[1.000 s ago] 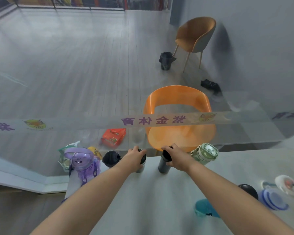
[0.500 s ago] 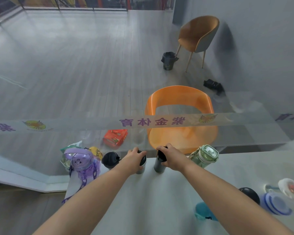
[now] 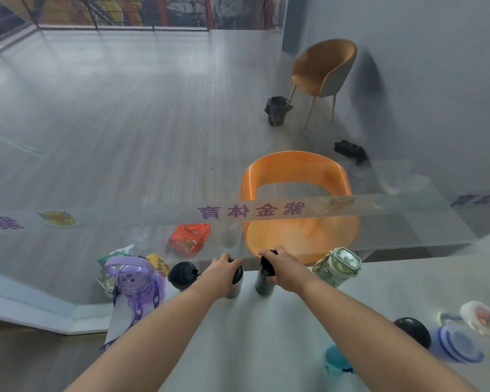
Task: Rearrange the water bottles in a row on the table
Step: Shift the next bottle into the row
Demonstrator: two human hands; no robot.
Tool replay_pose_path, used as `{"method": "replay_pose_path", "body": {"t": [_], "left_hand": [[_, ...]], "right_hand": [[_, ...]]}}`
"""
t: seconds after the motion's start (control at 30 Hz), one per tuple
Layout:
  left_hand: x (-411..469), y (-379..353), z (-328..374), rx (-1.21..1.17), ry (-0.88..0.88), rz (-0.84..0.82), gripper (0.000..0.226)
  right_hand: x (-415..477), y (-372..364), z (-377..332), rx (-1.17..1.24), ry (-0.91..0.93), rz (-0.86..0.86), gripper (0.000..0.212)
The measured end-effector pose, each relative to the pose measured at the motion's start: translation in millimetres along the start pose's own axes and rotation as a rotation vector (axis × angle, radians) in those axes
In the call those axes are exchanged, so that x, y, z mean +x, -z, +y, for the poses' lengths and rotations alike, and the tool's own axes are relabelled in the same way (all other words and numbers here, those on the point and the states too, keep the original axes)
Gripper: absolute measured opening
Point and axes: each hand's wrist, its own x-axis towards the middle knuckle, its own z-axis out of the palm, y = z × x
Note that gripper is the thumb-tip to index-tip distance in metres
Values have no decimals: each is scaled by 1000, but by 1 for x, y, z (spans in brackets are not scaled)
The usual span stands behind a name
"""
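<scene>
Along the far edge of the grey table [image 3: 266, 335] several bottles stand side by side. From the left: a purple jug with a strap [image 3: 135, 281], a black-lidded bottle [image 3: 183, 275], a silver bottle [image 3: 235, 284], a dark tall bottle [image 3: 264, 280] and a pale green bottle [image 3: 338, 268]. My left hand [image 3: 224, 271] wraps the top of the silver bottle. My right hand [image 3: 285, 268] grips the top of the dark bottle. Both bottles stand upright, a small gap apart.
At the near right of the table sit a black-lidded bottle [image 3: 413, 331], a teal bottle [image 3: 337, 360], a blue-striped white one [image 3: 456, 346] and a white lid [image 3: 481, 316]. A glass panel borders the far edge. Beyond it stand an orange chair [image 3: 300, 210] and a red pack [image 3: 190, 239].
My right hand has slid the dark bottle leftward, closer to the silver bottle. My left hand stays on the silver bottle. The view has tilted up a little.
</scene>
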Motion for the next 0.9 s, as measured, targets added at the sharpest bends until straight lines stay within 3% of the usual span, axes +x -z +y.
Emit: {"method": "replay_pose_path", "body": {"t": [0.17, 0.33, 0.6, 0.7, 0.9], "left_hand": [[3, -4, -4, 1, 9, 1, 66], [-2, -7, -1, 11, 34, -31, 86], [0, 0, 19, 90, -123, 218, 96], [6, 11, 40, 42, -213, 233, 94], [16, 19, 87, 37, -231, 128, 86]], "right_hand": [[4, 0, -2, -9, 9, -3, 69], [3, -2, 3, -12, 0, 4, 72], [-13, 6, 8, -66, 28, 58, 97], [-25, 26, 26, -59, 26, 137, 94], [-59, 50, 87, -116, -223, 174, 88]]}}
